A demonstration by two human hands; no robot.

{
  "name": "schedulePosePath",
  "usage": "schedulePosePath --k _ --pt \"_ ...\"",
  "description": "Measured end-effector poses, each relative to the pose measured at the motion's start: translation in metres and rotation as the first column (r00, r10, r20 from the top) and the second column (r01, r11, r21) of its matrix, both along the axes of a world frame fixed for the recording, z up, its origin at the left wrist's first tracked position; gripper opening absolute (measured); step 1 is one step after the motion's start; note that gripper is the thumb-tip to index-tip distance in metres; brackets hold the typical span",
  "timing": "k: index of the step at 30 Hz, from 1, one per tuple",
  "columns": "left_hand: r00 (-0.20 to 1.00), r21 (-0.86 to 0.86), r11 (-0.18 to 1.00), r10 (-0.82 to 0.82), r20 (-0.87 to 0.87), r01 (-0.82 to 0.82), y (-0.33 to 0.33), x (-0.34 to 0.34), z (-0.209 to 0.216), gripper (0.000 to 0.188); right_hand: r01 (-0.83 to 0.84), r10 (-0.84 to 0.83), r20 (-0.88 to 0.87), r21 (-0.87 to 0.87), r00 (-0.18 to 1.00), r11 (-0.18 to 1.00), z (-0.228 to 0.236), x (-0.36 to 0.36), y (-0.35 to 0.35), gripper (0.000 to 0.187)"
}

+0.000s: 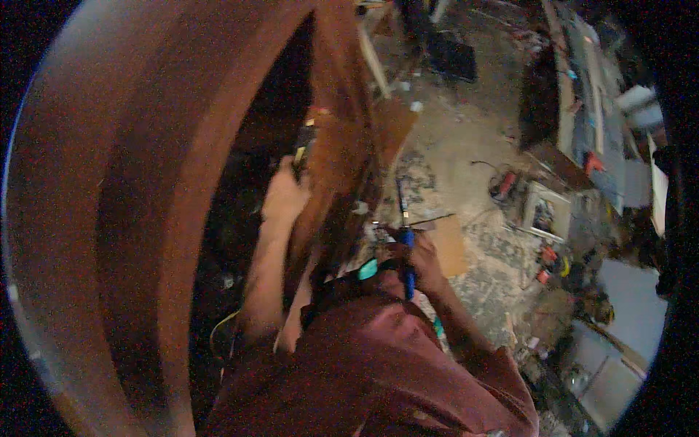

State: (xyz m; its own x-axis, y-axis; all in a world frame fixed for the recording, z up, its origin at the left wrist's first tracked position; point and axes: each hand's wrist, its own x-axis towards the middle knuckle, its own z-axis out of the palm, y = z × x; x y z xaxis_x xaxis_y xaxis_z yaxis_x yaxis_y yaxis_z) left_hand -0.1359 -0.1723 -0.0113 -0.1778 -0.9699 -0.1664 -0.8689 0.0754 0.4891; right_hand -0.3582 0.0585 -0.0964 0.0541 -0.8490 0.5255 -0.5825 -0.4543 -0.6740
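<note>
A brown wooden door-like panel (342, 138) stands ajar, with a dark gap along its left side. My left hand (286, 193) reaches up to this panel's edge. Its fingers close around a dark piece with yellow marks (303, 146); blur hides what kind of piece it is. Lower and to the right, my right hand (421, 261) is wrapped around a blue-handled screwdriver (409, 282). The tool's long thin shaft points upward, away from my body and apart from the panel.
Large curved brown wood (138, 182) fills the left side. Across the stained floor (473, 138) lie a red-and-black tool with a cord (504, 186), a framed picture (546, 213) and a cardboard piece (448, 244). Boards and clutter line the right.
</note>
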Motion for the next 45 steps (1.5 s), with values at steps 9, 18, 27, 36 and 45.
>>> schedulePosePath --k 9,18,27,36,45 --pt "0.984 -0.116 0.989 -0.108 -0.145 0.091 -0.005 -0.001 -0.009 0.052 0.273 -0.285 0.000 0.288 0.959 0.918 -0.015 -0.039 0.014 0.023" --pt "0.974 -0.247 0.957 -0.187 -0.124 0.153 -0.032 0.021 -0.057 0.066 -0.048 -0.636 0.728 0.666 0.255 0.744 -0.083 -0.059 0.061 0.026" --pt "0.964 -0.159 0.969 -0.215 -0.157 0.191 -0.050 0.020 -0.071 0.058 0.055 -0.683 0.606 0.731 0.407 0.681 -0.072 -0.056 0.063 0.022" --pt "0.900 -0.014 0.992 -0.119 -0.419 0.125 -0.053 0.010 -0.068 0.061 0.374 -0.681 0.304 0.654 0.667 0.658 -0.059 -0.044 0.057 0.026" --pt "0.843 -0.098 0.971 -0.238 -0.482 0.218 -0.070 0.018 -0.075 0.043 0.346 -0.573 0.082 0.725 0.816 0.596 -0.088 -0.049 0.051 0.030"
